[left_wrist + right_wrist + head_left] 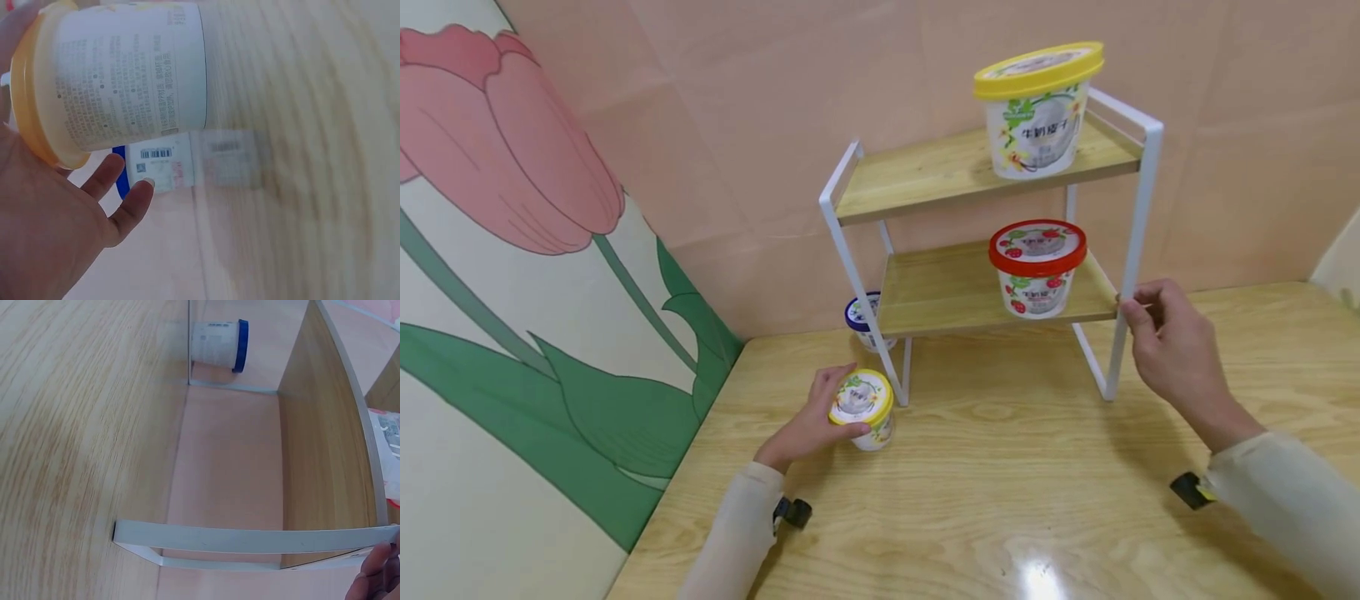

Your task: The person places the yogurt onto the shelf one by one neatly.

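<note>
Lower yellow-lid tub (867, 408): near the rack (940, 289)'s front-left leg (846, 258), toward the counter (985, 475)'s back-left corner; can't tell if it's sitting flat
Left grip (814, 423): curled round that tub's rim
Right grip (1174, 343): pinching the rack's right upright (1137, 225)
Tub feel: probably light, stiffish, kinda slick; grab just under the rim
Blue-lid tub (853, 316): partly behind the leg, head view; the right wrist view crops the right grip

You're indoors, rm. type unclear (home vs. studio): tulip mural (542, 150) at L, creased pink backdrop (760, 108), wood-grain tabletop (955, 500).
</note>
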`<state>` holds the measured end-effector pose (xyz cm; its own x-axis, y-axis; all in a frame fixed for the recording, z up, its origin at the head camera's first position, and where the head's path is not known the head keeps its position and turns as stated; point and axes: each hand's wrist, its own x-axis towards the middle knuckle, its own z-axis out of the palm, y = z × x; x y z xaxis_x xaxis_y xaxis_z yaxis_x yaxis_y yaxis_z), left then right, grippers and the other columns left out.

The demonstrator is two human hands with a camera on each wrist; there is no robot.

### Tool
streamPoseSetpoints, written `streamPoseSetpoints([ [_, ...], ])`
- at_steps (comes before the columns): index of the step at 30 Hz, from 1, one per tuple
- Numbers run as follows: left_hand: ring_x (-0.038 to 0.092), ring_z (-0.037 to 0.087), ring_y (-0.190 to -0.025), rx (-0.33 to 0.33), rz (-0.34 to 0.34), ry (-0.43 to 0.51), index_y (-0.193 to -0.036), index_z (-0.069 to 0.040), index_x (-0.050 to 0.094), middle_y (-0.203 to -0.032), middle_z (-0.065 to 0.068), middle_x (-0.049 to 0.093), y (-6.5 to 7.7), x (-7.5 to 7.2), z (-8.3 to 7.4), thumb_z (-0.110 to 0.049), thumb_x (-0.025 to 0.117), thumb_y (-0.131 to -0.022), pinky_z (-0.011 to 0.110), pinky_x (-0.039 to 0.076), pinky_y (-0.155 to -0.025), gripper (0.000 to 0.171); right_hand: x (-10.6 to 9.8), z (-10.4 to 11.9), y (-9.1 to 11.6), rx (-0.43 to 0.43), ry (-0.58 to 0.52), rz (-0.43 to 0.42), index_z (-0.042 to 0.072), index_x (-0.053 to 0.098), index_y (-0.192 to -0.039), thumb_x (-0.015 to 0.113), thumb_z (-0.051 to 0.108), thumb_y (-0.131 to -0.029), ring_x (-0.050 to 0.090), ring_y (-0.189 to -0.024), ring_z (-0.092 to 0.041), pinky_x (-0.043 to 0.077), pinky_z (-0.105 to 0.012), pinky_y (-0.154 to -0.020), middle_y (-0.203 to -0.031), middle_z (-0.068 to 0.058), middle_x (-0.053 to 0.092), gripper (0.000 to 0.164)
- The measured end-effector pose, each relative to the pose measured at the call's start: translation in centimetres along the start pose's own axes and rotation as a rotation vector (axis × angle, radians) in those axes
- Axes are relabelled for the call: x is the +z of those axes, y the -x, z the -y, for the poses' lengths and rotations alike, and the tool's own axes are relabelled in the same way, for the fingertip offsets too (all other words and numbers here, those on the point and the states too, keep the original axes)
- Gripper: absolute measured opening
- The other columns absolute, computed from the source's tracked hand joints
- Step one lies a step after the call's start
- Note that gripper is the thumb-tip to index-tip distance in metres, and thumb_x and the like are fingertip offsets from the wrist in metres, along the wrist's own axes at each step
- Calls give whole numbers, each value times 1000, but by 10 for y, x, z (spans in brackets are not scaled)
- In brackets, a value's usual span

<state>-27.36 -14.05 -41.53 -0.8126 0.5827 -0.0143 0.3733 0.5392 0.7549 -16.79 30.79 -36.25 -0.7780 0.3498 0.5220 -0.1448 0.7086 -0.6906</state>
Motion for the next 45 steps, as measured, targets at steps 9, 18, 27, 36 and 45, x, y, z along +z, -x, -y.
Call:
streamPoseSetpoints([
  [9, 24, 34, -143, -91, -148, -2, -158, -27, 20, -155, 11, 16, 10, 6, -20, -47, 85, -73, 67, 29, -114, 109, 0, -1, 3, -18, -7, -19, 2, 58, -109, 55, 20, -103, 43, -65, 6, 37, -14, -51, -79, 21, 52, 20],
  [18, 32, 33, -128, -208, -375, -237, -152, -4, 32, -139, 18, 34, 17, 23, -59, -55, 85, -70, 54, 42, -104, 111, -3, 1, 0, -29, -10, -15, 2, 58, -109, 54, 20, -103, 44, -67, 6, 37, -14, -51, -82, 22, 52, 20],
  [27, 32, 29, -123, -242, -361, -231, -149, -1, 38, -137, 15, 36, 18, 26, -55, -56, 84, -72, 49, 45, -99, 106, -1, -1, 1, -36, -5, -20, 1, 59, -109, 55, 18, -102, 44, -66, 8, 37, -13, -52, -81, 20, 53, 18],
  [36, 34, 26, -123, -218, -344, -223, -145, 0, 46, -132, 11, 42, 16, 23, -56, -52, 83, -75, 47, 45, -99, 95, -2, 1, 0, -37, -8, -23, 1, 59, -109, 55, 19, -103, 44, -66, 10, 38, -12, -53, -79, 27, 51, 19],
  [45, 46, 27, -123, -201, -314, -222, -145, -5, 49, -133, 11, 52, 15, 14, -53, -48, 87, -72, 49, 48, -102, 93, -1, -1, 0, -31, -8, -23, 1, 58, -110, 54, 19, -103, 44, -66, 10, 37, -13, -51, -79, 29, 50, 19],
])
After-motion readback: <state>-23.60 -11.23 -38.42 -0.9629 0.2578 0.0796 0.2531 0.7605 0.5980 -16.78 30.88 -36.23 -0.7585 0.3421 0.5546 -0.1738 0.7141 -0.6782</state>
